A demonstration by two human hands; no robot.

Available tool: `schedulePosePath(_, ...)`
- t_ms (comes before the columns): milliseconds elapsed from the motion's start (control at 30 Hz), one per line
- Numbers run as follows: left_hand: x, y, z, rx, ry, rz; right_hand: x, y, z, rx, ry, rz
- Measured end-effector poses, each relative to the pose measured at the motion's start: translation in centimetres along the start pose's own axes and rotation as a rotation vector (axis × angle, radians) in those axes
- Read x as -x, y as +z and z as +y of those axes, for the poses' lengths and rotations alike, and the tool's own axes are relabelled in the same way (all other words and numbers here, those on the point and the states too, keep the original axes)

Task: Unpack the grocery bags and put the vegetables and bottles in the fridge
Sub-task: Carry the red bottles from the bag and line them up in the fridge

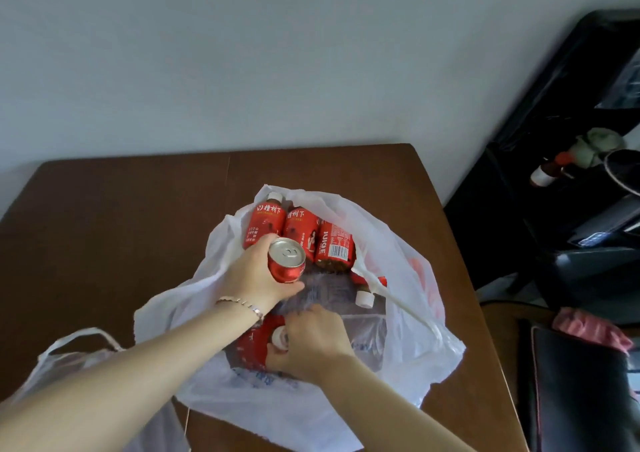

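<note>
Red bottles (pixel 301 233) lie packed in the open white bag (pixel 398 244) on the brown table (pixel 104 209), likely heavy, stiff and slick, best gripped round the body, as the left hand (pixel 252 271) wraps a red can (pixel 286 261) and the right hand (pixel 311 341) curls on a capped bottle (pixel 256 344)

The table (pixel 104 209) is surfaced in smooth brown wood with a dull sheen. The bag (pixel 408 254) is made of thin white plastic, half see-through and crumpled; the same film is seen in a second bag (pixel 79 358) at the near left edge. The can (pixel 286 261) is finished in bright metal on top and glossy red below. Each bottle (pixel 265 221) is wrapped in a glossy red label and capped in white plastic.
</note>
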State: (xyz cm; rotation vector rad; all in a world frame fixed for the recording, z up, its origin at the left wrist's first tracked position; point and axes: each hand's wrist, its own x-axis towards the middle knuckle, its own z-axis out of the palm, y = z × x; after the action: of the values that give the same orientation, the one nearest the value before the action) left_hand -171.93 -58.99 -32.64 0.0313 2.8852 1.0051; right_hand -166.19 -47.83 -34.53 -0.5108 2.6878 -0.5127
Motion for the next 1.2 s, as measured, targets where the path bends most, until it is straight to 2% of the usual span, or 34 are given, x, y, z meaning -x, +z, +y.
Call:
schedulePosePath(67,2.3,-2.2,1.6,0.097,0.03,0.147,-0.3,-0.6,-0.4,0.02,0.018,-0.016)
schedulePosePath(133,4.3,-4.3,2.8,0.151,0.063,0.19,-0.5,-0.8,-0.6,0.037,0.043,-0.03)
schedulePosePath(367,7.5,-8.3,2.0,0.176,0.169,0.101,0.4,-0.4,-2.5,0.095,0.25,-0.113)
schedulePosePath(500,8.5,-10.5,0.7,0.228,0.217,0.03,1.4,-2.6,-4.6,0.179,0.351,-0.129)
schedulePosePath(567,8.8,-11.8,0.5,0.234,0.258,-0.008,2.6,-4.9,-5.6,0.194,0.379,-0.056)
schedulePosePath(667,9.0,-13.6,1.6,0.239,0.328,-0.017,5.9,-9.6,-7.0,0.031,0.475,0.135)
schedulePosePath(867,10.4,-14.1,9.2,0.284,0.594,-0.013,16.7,-16.7,-8.4,-0.091,0.682,0.532)
schedulePosePath(1033,15.8,-10.8,17.7,0.344,0.927,-0.255,29.0,-16.3,-8.0,-0.104,0.944,0.652)
schedulePosePath(1200,26.2,-4.1,24.8,0.319,1.163,-0.527,44.6,-11.0,-8.4,-0.08,1.196,0.663)
